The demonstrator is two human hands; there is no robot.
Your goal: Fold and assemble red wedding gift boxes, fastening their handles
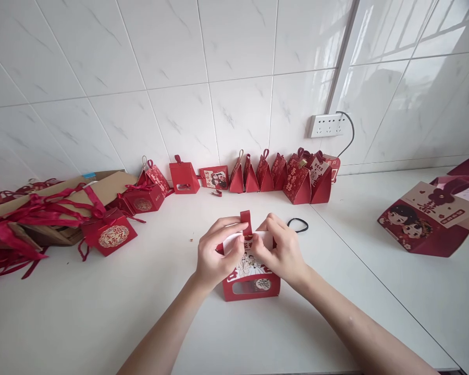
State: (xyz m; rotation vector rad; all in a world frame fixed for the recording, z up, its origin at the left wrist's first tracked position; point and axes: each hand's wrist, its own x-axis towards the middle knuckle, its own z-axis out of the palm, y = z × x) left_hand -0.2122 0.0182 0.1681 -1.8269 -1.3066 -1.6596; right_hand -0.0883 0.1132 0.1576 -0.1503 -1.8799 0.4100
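A red gift box [251,287] with a cut-out window and printed cartoon figures stands upright on the white table in front of me. My left hand [222,250] grips the left side of its top, thumb on the front and fingers behind. On the right side of the same top, my right hand [279,247] pinches with thumb and fingers. White inner flaps show between both hands. A red strap [246,223] sticks up at the middle of the top, beside the left fingertips. The back of the box is hidden.
Several small red boxes [264,174] line the tiled wall. At left, a cardboard carton [105,187] lies among red ribbons and a hexagonal box [115,234]. A larger gift box [430,221] stands at right. A black loop [298,225] lies behind my right hand; a socket strip [327,126] is on the wall.
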